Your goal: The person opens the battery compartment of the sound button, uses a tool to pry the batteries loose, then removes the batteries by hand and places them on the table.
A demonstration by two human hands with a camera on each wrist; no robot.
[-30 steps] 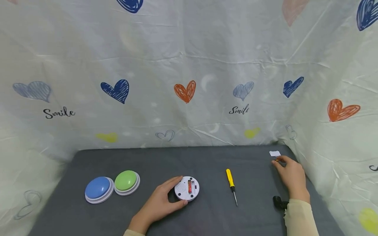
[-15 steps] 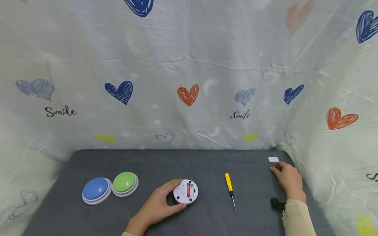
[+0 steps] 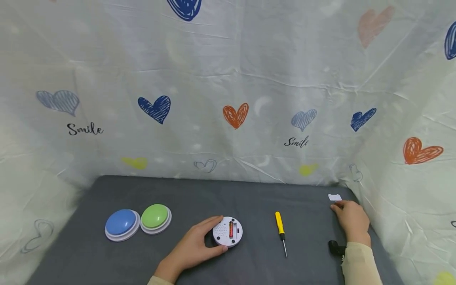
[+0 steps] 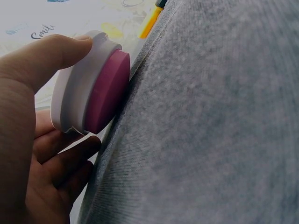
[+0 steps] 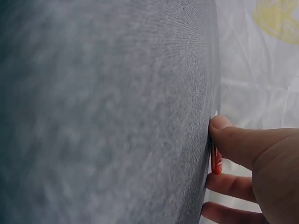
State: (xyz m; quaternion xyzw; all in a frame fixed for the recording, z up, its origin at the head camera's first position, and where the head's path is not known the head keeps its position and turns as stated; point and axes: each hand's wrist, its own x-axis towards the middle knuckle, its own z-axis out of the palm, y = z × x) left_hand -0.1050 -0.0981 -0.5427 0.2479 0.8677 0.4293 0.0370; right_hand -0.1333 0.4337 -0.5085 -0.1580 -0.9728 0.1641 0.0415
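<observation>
My left hand (image 3: 196, 243) holds a white round push button (image 3: 221, 234) by its rim, turned underside up on the table. Its battery bay lies uncovered, with one red battery (image 3: 231, 229) in it beside a vacant slot. In the left wrist view, the button's pink dome (image 4: 110, 91) faces the table, and my thumb presses the white rim. Far to the right, my right hand (image 3: 352, 221) pinches a second red battery (image 5: 216, 159) low against the tabletop, partly covered by the thumb. Just beyond those fingertips lies a small white cover (image 3: 335, 197).
A blue button (image 3: 121, 222) and a green button (image 3: 154, 216) sit dome up at the left. Between my hands lies a yellow-handled screwdriver (image 3: 280, 227). The grey tabletop (image 3: 199, 194) ends against a heart-printed cloth (image 3: 199, 138) at the back and sides.
The head view has shifted slightly. My right hand has closed in around the battery, which showed between the fingertips earlier and is hidden in the head view now. The left hand keeps its hold.
</observation>
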